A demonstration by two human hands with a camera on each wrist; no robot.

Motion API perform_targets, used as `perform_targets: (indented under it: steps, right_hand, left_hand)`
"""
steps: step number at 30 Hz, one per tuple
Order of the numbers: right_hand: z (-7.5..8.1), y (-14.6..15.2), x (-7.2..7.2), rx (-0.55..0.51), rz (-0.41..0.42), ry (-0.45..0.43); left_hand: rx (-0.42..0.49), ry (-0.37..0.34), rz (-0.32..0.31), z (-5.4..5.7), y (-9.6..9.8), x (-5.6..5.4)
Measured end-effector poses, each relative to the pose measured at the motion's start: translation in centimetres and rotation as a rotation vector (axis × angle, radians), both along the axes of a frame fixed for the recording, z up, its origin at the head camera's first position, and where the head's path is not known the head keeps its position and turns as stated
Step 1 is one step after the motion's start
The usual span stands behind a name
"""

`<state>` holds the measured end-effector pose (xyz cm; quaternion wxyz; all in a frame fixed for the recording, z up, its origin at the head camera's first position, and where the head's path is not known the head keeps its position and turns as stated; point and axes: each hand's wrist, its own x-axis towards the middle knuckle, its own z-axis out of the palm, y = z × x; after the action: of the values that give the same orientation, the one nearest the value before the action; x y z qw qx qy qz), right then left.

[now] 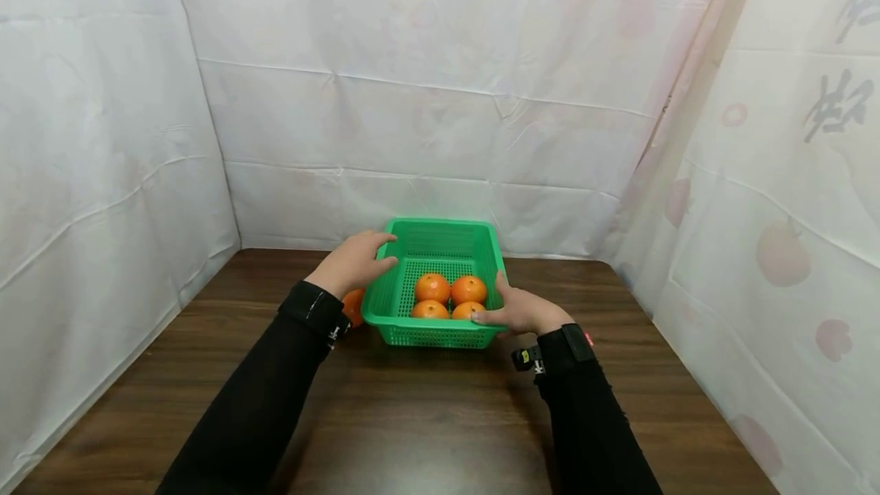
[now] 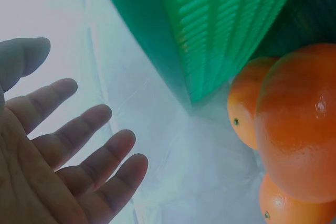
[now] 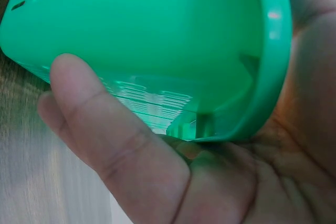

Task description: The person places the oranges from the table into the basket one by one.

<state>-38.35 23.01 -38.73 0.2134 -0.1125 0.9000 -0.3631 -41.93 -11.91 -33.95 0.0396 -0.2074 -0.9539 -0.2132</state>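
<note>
Hands at a green basket [image 1: 433, 334] on a wooden bench [image 1: 412, 418]. The left hand [image 1: 359, 260] is spread, its thumb and fingers parted, and holds nothing; it hovers at the basket's left rim, and the left wrist view shows its fingers apart from the wall. The right hand [image 1: 525, 312] grips the basket at its near right corner, thumb over the rim and fingers curled along the outside of the wall. Four oranges [image 1: 432, 288] sit inside, grouped two by two toward the near end. Outside, just beside the left wall, loose oranges [image 2: 299, 124] lie together; three show in the left wrist view. Two grey characters [image 1: 837, 104] are printed on the right-hand cloth [image 1: 742, 197], above faded fruit motifs; they are too blurred to read with certainty, as are the small white marks on the black wristbands [image 1: 318, 308]. The basket stands near the middle of the bench's far edge, well apart from both near corners; its open top faces upward, and its long axis appears to run from near edge to far edge
</note>
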Motion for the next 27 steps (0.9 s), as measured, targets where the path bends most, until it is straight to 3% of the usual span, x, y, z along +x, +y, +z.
perform_targets:
  steps: [8,15,21,27]
  right_hand:
    - [-0.1,0.1,0.1,-0.008,0.005,0.010]
    - [0.2,0.0,0.1,-0.012,-0.005,0.010]
    - [0.1,-0.2,0.2,0.001,-0.015,-0.005]
    - [0.0,-0.1,0.2,-0.010,-0.026,0.002]
  left_hand:
    - [0.086,0.039,0.028,-0.3,-0.9,0.2]
    - [0.174,0.097,0.148,-0.3,-2.8,0.8]
    - [0.170,0.139,0.242,-1.5,-3.8,1.5]
    - [0.134,0.165,0.269,-2.3,-3.5,1.3]
